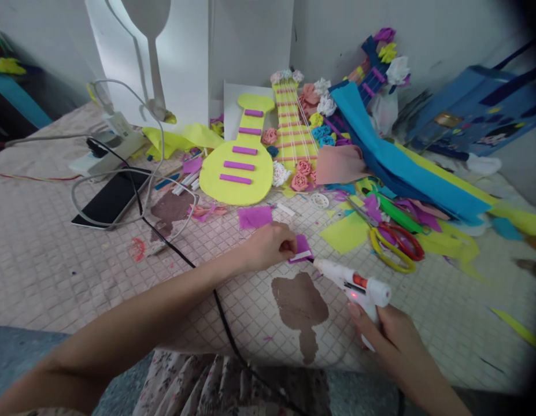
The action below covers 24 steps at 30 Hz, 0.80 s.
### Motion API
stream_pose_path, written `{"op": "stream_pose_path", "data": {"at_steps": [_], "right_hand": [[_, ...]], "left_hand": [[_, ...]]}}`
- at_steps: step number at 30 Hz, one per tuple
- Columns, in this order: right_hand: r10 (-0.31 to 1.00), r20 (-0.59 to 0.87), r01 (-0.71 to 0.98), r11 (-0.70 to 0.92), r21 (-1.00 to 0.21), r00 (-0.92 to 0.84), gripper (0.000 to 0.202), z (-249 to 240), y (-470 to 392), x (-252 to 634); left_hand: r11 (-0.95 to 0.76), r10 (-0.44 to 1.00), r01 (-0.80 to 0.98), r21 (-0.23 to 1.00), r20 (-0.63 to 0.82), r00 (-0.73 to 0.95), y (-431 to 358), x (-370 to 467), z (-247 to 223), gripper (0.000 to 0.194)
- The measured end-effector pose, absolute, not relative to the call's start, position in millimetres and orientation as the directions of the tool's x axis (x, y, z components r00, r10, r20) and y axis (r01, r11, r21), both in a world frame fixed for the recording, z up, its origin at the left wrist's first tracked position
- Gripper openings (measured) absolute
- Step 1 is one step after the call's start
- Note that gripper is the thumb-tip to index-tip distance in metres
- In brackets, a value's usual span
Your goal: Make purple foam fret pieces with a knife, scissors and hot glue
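My right hand [395,335] is wrapped around the handle of a white hot glue gun [352,278], which shows a small red light. Its dark nozzle tip touches or nearly touches a small purple paper piece [301,244] on the table. Along the lower edge of that paper lies a short white strip [300,255]. Fingers closed, my left hand [274,245] pinches the left end of the paper and strip; the fingertips are partly hidden. Just beyond lies another purple paper square [255,217]. A yellow guitar-shaped cutout [237,151] with purple bars rests behind it.
Scissors [395,248] with red and yellow handles lie right, near blue crepe paper [406,156]. A flower-trimmed, stringed guitar [289,124] leans at the back. Left are a phone [111,199], a power strip [107,150] and looped cables. A black cord [224,318] crosses the front edge.
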State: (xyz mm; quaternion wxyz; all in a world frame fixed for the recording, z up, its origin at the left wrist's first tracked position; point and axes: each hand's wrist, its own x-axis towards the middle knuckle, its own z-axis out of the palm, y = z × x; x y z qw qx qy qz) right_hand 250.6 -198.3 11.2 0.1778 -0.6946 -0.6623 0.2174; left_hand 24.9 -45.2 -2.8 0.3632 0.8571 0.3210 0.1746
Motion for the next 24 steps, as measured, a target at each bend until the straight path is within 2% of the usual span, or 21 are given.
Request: {"op": "stream_pose_path", "data": {"at_steps": [5,9,13,15,21,24], "right_hand": [[0.994,-0.05,0.815,-0.108,-0.57,0.097,0.037,10.6,-197.1,265.7],[0.97,0.019,0.767,-0.18,-0.616,0.242,0.036,12.3,-184.1,276.9],[0.964,0.114,0.742,-0.105,-0.663,0.239,0.027,7.1,-150.0,289.6],[0.968,0.151,0.777,-0.062,-0.626,0.199,0.027,0.6,-129.5,297.1],[0.948,0.282,0.919,-0.026,-0.393,0.147,0.037,-13.1,-89.9,304.7],[0.961,0.264,0.926,0.024,-0.378,0.082,0.04,-9.6,-90.4,303.3]], "left_hand": [[-0.53,0.674,0.407,0.744,0.078,0.735,-45.3,25.1,-2.8,0.014],[-0.525,0.683,0.428,0.736,0.065,0.728,-46.4,25.3,-1.2,0.014],[-0.538,0.684,0.439,0.72,0.069,0.726,-47.4,24.8,-0.9,0.011],[-0.54,0.689,0.452,0.71,0.065,0.722,-47.7,24.5,-1.0,0.011],[-0.553,0.682,0.43,0.713,0.091,0.726,-47.9,24.0,0.0,0.011],[-0.547,0.685,0.426,0.72,0.093,0.722,-47.5,23.1,0.8,0.012]]}}
